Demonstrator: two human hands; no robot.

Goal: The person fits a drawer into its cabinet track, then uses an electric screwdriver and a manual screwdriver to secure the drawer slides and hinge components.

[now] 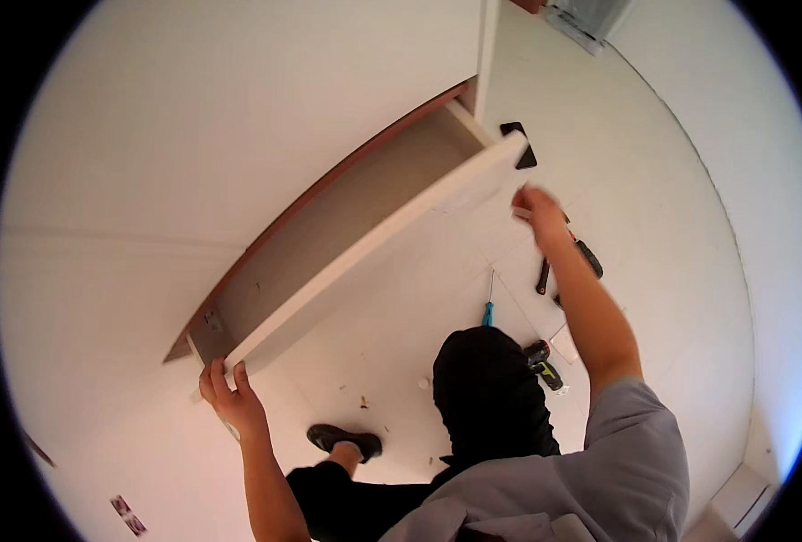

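Note:
A white drawer (374, 237) stands pulled partly out of a white cabinet (265, 117), and its inside shows no contents apart from a small speck. My left hand (232, 397) grips the left end of the drawer front, with the fingers at its edge and the thumb on the near side. Off the drawer's right end, above the floor, my right hand (538, 217) is raised and a little blurred. Its fingers are closed around a small pale thing that I cannot make out. That hand does not touch the drawer front.
A black phone (520, 146) lies on the floor by the drawer's right corner. A blue-handled screwdriver (489, 312), a green and black power drill (544, 366) and other dark tools (588, 259) lie near my right arm. A white wall (744, 181) bounds the right side.

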